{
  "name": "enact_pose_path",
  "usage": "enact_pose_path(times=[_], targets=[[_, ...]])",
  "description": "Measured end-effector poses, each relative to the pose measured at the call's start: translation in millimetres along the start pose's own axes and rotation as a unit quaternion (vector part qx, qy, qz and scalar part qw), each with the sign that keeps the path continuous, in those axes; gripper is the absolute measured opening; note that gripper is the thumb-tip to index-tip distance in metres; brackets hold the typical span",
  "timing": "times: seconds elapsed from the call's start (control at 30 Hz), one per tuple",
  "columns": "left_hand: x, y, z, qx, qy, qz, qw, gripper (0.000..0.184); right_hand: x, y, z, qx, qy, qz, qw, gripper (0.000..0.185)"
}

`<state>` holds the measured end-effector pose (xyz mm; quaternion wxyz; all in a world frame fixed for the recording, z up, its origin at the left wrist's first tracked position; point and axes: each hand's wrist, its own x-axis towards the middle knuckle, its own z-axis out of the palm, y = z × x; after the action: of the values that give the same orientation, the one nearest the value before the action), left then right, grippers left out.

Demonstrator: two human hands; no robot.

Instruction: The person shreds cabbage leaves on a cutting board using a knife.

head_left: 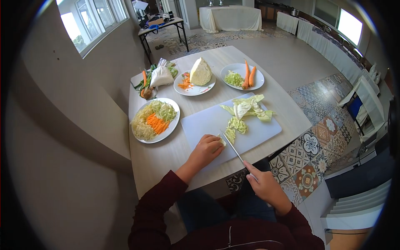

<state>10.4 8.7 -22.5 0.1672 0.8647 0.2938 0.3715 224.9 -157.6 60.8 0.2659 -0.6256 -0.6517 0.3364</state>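
My right hand [262, 183] is closed round the handle of a knife [234, 149], its blade pointing away over a white cutting board [200, 121]. Curled fingers of my left hand [207, 148] press a small piece of cabbage [222, 141] onto the board, just left of the blade. Beyond the knife tip lies a heap of shredded cabbage [236, 125]. Larger loose cabbage leaves [248, 108] rest behind that heap, towards the board's far right corner.
Left of the board stands a plate [174, 130] of shredded vegetables. Farther back, one plate [204, 90] bears a cabbage chunk [201, 73] and carrot shreds; another [259, 79] holds carrots [249, 77] and chopped greens. A bag of white contents [161, 76] lies by vegetables at the back left.
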Motion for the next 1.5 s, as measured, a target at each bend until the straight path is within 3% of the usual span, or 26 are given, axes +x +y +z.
enact_pose_path(times=[0.3, 0.7, 1.2, 1.5], targets=[[2, 2, -5, -0.011, -0.02, -0.017, 1.0, 0.02, -1, -3, -4, 0.052, 0.004, 0.015, 0.999, 0.049], [3, 8, -7, 0.012, 0.004, -0.015, 1.0, 0.023, 1, 4, 7, 0.021, -0.004, -0.023, 1.0, 0.049], [2, 6, -7, 0.015, -0.019, -0.035, 0.999, 0.023, -12, -8, -8, -0.006, -0.053, 0.021, 0.998, 0.047], [0, 5, -4, -0.004, -0.033, -0.046, 0.998, 0.025, -8, -1, -15, 0.069, -0.081, 0.064, 0.992, 0.047]])
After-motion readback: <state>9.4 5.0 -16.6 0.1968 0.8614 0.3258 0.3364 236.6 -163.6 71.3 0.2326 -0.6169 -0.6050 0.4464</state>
